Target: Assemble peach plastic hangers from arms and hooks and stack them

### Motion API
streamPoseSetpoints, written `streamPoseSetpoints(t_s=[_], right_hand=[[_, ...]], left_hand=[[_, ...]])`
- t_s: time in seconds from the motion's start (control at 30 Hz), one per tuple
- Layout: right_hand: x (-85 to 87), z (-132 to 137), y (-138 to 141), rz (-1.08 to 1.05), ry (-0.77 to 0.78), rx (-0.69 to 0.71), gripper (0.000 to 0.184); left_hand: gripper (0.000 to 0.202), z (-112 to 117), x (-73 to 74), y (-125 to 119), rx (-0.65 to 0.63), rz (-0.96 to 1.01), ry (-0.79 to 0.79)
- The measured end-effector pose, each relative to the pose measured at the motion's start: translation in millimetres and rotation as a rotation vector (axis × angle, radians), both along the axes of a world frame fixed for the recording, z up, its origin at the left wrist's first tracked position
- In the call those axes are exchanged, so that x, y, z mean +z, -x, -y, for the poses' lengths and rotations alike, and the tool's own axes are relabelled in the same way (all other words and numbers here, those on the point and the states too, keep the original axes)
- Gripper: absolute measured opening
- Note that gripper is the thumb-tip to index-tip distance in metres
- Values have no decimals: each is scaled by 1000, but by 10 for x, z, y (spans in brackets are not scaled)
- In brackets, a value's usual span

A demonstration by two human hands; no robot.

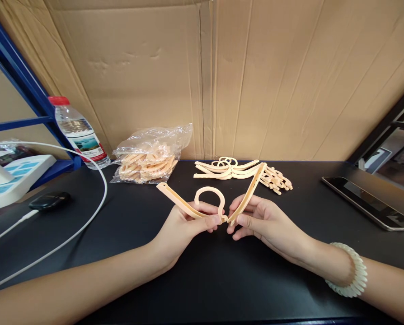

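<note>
Both hands hold one cream plastic folding hanger (209,198) above the black table (202,280). My left hand (185,225) pinches the left arm of the hanger near the hook, thumb on top. My right hand (259,221) grips the right arm, which slants up and away. The two arms form a V, with the round hook standing up between them. Behind the hands lies a pile of the same cream hangers (242,174). A clear plastic bag (151,155) with more hangers sits to the left of that pile.
A water bottle with a red cap (78,131) stands at the back left. A white cable (86,212) curves across the left side past a black device (49,200) and a white box (15,176). A dark tablet (364,198) lies at right. Cardboard walls the back.
</note>
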State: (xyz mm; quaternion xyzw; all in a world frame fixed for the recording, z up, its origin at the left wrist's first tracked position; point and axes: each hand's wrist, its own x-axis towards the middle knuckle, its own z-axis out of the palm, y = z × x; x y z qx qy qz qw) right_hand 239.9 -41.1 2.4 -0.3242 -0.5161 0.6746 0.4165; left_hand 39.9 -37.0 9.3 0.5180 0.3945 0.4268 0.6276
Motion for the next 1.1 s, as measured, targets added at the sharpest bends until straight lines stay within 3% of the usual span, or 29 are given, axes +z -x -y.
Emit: streamPoseSetpoints(t_s=[0.53, 1.1], right_hand=[[25, 57, 24, 78, -261, -10, 17], [15, 96, 48, 91, -175, 28, 16]], left_hand=[[3, -14, 14, 31, -155, -37, -123], [4, -22, 100, 42, -252, -84, -53]])
